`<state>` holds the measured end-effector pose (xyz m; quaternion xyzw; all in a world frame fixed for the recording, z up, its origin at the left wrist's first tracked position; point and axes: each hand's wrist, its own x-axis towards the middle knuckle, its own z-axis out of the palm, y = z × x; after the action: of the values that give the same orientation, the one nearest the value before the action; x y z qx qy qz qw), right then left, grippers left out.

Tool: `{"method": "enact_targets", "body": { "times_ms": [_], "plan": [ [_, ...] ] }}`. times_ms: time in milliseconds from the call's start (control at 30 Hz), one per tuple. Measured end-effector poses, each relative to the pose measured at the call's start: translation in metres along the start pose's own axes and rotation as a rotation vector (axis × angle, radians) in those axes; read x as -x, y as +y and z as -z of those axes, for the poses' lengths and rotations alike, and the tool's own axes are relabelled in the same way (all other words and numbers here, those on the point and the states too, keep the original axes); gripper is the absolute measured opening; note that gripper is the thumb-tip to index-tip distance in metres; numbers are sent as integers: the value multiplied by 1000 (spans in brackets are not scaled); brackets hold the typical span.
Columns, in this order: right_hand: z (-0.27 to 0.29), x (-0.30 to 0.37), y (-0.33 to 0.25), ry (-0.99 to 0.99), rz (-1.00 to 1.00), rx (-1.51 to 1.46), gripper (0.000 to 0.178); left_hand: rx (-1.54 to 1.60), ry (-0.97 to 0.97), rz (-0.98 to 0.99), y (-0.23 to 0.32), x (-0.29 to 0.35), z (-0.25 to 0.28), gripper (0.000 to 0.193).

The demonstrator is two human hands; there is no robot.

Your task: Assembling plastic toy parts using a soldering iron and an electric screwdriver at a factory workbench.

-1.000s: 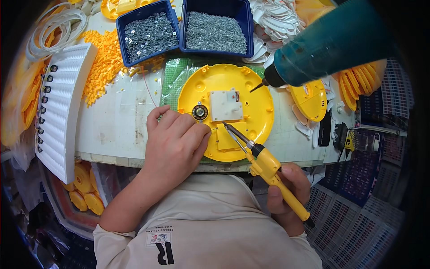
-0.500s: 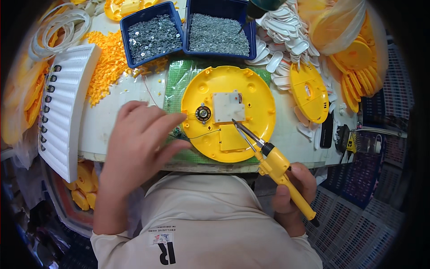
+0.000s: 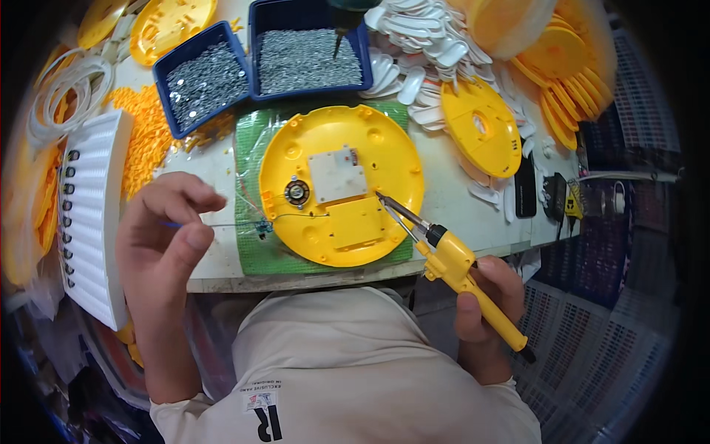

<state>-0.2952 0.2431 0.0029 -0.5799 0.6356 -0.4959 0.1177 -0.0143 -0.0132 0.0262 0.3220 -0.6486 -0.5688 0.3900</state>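
Observation:
My right hand (image 3: 489, 307) grips a yellow soldering gun (image 3: 462, 270). Its metal tip is over the round yellow plastic shell (image 3: 296, 137), close to the lower right corner of a white square box (image 3: 336, 176). Left of that box sits a small round black speaker (image 3: 297, 193); below it is a yellow rectangular cover (image 3: 356, 223). My left hand (image 3: 159, 237) hovers left of the shell, thumb and fingers apart. A thin blue wire shows behind its fingers, and a tiny circuit board (image 3: 263, 228) lies by the shell's left edge, on a green mat (image 3: 251, 255).
Blue bins of small metal screws (image 3: 310, 63) and washers (image 3: 203, 85) stand at the back. A white ridged foam tray (image 3: 96, 214) with several small black parts is on the left. Yellow discs (image 3: 481, 126) and white plastic pieces (image 3: 425, 37) lie at the right; a dark screwdriver tip (image 3: 339, 44) hangs above.
My left hand has drawn back leftward from the shell's edge. The soldering tip has shifted from the white box's lower edge to beside its lower right corner. The whole view has turned slightly.

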Motion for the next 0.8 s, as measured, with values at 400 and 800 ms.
{"method": "enact_targets", "body": {
  "times_ms": [400, 800],
  "plan": [
    [2, 29, -1, 253, -218, -73, 46, -328, -486, -104, 2, -7, -91, 12],
    [-1, 37, 3, 224, -113, -126, 41, -659, -343, -443, -33, 10, -117, 16]
  ]
}}
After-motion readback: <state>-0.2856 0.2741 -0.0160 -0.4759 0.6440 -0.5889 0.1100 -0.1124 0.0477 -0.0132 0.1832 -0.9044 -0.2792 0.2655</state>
